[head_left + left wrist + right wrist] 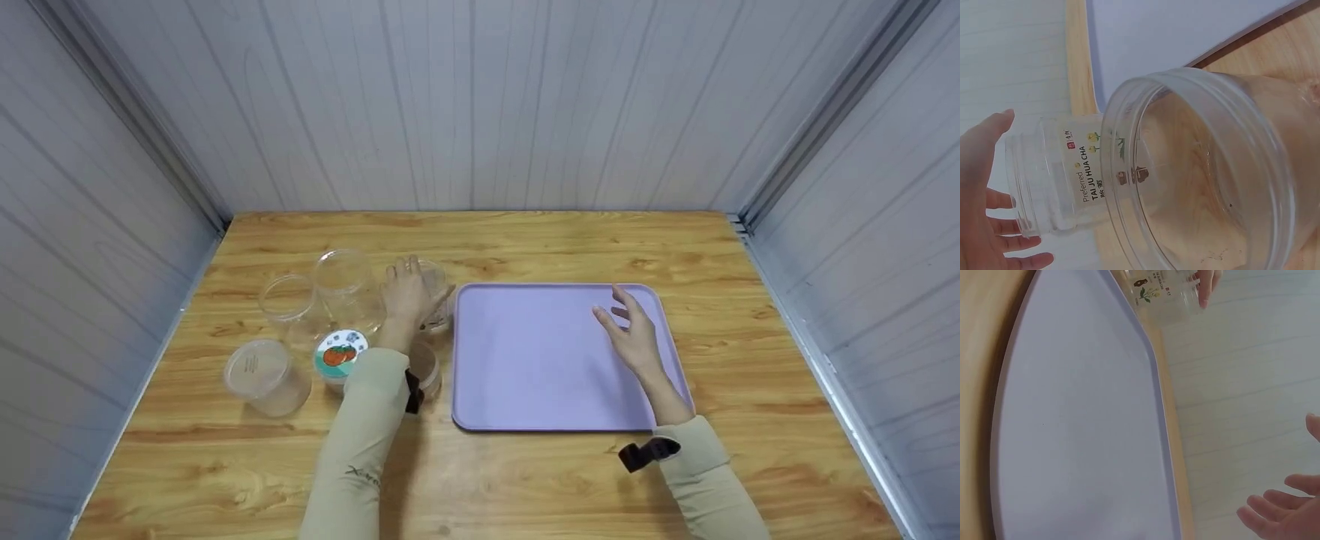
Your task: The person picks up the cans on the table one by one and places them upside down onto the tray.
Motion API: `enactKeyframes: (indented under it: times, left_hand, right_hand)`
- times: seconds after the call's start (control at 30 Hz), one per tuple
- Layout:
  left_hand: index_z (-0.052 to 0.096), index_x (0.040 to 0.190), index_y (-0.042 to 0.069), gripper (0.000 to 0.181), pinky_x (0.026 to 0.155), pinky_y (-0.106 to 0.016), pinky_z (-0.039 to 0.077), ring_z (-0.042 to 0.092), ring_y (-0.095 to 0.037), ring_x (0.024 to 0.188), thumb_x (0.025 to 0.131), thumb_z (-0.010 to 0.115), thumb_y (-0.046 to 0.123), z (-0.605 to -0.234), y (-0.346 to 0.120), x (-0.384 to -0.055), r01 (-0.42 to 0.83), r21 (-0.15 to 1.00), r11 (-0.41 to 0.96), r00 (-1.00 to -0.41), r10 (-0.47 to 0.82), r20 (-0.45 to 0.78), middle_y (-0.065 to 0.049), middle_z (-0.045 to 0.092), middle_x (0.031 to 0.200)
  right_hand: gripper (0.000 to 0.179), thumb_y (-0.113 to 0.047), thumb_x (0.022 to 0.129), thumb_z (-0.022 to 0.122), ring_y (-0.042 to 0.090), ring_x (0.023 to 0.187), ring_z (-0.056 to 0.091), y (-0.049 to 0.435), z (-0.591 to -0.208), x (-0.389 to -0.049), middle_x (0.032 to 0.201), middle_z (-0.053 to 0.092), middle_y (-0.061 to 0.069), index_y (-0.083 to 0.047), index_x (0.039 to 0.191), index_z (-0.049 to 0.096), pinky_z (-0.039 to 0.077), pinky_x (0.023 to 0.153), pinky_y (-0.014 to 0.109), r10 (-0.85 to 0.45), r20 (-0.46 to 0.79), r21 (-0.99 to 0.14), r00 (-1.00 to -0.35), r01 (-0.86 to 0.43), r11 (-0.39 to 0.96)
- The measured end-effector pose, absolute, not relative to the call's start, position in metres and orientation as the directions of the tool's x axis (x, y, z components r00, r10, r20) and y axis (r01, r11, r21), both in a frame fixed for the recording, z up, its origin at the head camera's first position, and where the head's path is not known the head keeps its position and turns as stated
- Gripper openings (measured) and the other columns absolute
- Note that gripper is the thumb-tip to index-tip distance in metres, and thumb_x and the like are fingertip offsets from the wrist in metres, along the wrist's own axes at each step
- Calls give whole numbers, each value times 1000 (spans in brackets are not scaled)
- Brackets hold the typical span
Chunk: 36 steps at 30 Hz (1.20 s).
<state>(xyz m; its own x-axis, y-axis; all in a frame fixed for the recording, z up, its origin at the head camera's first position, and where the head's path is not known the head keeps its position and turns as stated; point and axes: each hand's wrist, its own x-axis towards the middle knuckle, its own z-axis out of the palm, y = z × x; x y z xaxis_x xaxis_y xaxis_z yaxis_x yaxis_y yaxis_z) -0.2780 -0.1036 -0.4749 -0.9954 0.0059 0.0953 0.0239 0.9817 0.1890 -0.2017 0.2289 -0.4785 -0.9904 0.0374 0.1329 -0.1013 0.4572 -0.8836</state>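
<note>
My left grip [407, 296] spreads wide at the labelled jar [1084, 163], thumb well apart from the fingers, so I judge it not yet secured. To take it well, I should close thumb and fingers evenly around its neck, squeezing lightly since the wall may flex, and keep clear of the larger uncapped jar [1213, 157] filling the right of the left wrist view. My right grip [634, 337] is wide too, holding nothing above the right part of the tray [555, 360].

The labelled jar stands just left of the tray, near the head view's centre: see-through, narrower at the neck, with a pale label reading "TAI JU HUA CHA".
</note>
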Motion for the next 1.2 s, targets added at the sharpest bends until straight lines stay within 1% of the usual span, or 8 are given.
enactKeyframes:
  times: [0.23,0.3,0.47,0.53,0.63,0.87,1.07,1.2]
  left_hand:
    - [35,129,-10,89,85,-43,41,39,-37,110,77,52,60,-475,-105,-280,22,202,979,-991,-4,130,-27,42,121]
    - [35,129,-11,89,86,-43,41,39,-38,110,77,53,59,-475,-106,-280,28,213,977,-991,-1,134,-27,42,120]
    - [38,126,-12,88,82,-42,43,43,-37,104,75,57,57,-475,-106,-282,35,235,971,-989,1,147,-28,44,114]
    - [40,125,-12,87,78,-41,45,43,-36,101,74,58,56,-475,-107,-282,32,255,966,-988,-8,155,-27,45,111]
    - [41,124,-12,87,78,-41,45,43,-36,100,72,60,55,-475,-108,-283,29,284,958,-986,-20,165,-27,45,110]
    - [44,122,-12,85,84,-42,42,42,-38,102,70,65,52,-474,-111,-281,26,356,934,-980,-47,194,-29,43,112]
    - [45,121,-11,83,84,-42,42,43,-39,99,69,65,51,-472,-113,-278,47,398,916,-962,-65,264,-29,46,110]
    - [47,120,-10,82,83,-42,41,44,-38,97,69,65,51,-468,-114,-276,44,437,898,-951,-96,293,-29,46,109]
  right_hand:
    - [61,-30,87,55,37,110,43,229,-484,-204,130,37,22,2,134,32,40,89,44,46,64,-916,-997,-41,398]
    - [61,-31,88,55,38,110,43,230,-485,-204,129,38,23,3,133,32,41,89,44,46,55,-916,-997,-32,399]
    - [64,-33,88,53,39,112,41,231,-486,-204,130,36,24,3,135,28,41,88,46,20,21,-927,-1000,-12,375]
    - [64,-34,88,52,37,112,41,232,-485,-204,131,35,23,2,135,27,41,88,47,7,-2,-942,-1000,4,336]
    - [65,-36,89,50,35,113,41,232,-484,-205,131,34,21,1,136,25,40,89,47,-5,-40,-960,-999,37,277]
    - [61,-34,91,48,34,114,42,233,-487,-206,133,35,21,-1,137,27,42,89,43,2,-126,-983,-992,125,138]
    - [54,-27,94,43,34,117,39,231,-488,-206,134,34,21,0,137,25,40,91,43,-27,-187,-982,-982,188,0]
    - [53,-29,95,40,34,118,38,228,-486,-205,133,34,23,-1,137,26,39,92,43,-61,-224,-968,-973,229,-104]
